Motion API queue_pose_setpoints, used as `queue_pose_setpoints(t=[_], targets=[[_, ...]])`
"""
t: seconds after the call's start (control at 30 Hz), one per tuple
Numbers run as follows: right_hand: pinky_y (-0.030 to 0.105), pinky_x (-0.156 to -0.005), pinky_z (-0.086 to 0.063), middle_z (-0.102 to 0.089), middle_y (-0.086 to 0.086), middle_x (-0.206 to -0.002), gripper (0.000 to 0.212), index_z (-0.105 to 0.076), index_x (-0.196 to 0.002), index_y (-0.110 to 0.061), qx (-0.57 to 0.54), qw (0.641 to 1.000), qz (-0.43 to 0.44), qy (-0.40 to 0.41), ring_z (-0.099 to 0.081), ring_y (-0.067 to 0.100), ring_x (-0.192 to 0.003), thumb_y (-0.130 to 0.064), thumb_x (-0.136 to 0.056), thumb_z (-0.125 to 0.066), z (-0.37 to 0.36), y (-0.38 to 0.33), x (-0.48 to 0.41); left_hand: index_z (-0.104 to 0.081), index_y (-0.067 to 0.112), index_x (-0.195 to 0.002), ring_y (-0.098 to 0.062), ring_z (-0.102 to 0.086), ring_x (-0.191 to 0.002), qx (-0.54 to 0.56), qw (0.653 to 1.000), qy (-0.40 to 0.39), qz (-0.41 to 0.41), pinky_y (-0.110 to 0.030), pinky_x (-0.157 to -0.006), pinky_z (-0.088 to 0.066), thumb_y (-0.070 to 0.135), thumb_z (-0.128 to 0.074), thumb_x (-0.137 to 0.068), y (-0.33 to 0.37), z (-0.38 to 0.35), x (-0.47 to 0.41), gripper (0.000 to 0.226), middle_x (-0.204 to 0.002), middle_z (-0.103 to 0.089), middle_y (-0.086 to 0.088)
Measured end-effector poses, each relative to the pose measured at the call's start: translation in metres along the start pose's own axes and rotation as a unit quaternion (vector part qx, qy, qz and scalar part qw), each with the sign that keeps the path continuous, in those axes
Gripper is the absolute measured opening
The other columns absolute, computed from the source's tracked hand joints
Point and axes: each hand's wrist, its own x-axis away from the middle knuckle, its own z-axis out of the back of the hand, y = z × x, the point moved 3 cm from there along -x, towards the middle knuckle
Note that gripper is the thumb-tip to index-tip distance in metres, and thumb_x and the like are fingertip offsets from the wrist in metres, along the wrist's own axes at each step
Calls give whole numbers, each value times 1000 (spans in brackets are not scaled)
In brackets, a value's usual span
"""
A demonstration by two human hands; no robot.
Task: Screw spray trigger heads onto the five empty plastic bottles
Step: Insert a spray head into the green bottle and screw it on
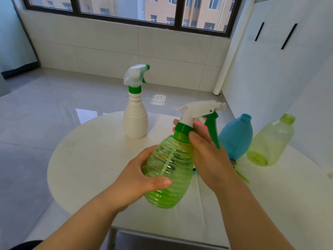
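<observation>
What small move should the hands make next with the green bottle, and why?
Probably twist the green collar with the right hand while the left hand steadies the green bottle. The trigger head sits on its neck, the right grip is at the collar, and tightness cannot be seen.

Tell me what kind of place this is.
Probably a room in a flat, maybe an enclosed balcony: glossy tiled floor, wide dark-framed window facing apartment blocks, small round white table, white cabinet with black handles.
</observation>
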Motion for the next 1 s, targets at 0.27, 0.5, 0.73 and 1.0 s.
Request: queue_pose_setpoints(t=[0.27, 0.5, 0.73, 1.0], targets=[[10, -56, -49, -62, -5, -78, 11, -58, -84, -24, 11, 998, 24, 52, -61, -5, -64, -17, -77, -62, 7, -12, 3, -54, 34, -96, 7, -64, -77, -90, 995, 48, -7, -6, -61, -47, 28, -82, -31, 1, 0, 2, 71, -81, -70, 27], [28, -65, -51, -61, -4, -65, 13, -61, -70, -23, 65, 996, 46, 42, -61, 12, -67, -29, -67, -73, 8, -14, 10, -50, 45, -94, 18, -56, -79, -167, 982, 79, -29, 3, -60, -40, 24, -78, -38, -1, 0, 4, 65, -85, -59, 44], [31, -94, -47, -66, -17, -107, 28, -62, -92, -48, 64, 998, 0, 9, -59, 2, -107, -54, -65, -57, 1, -5, 9, -53, 38, -94, 12, -62, -75, -117, 991, 59, -22, -1, -60, -44, 24, -81, -34, 1, 1, 0, 68, -81, -66, 36], [10, -68, -50, -74, -17, -89, 19, -68, -92, -27, 2, 1000, -21, -17, -66, -1, -89, -19, -82, -53, 7, -14, 9, -57, 31, -103, -5, -67, -87, -44, 999, -12, 5, -14, -67, -51, 53, -86, -17, 2, 4, 1, 93, -89, -73, 17]])
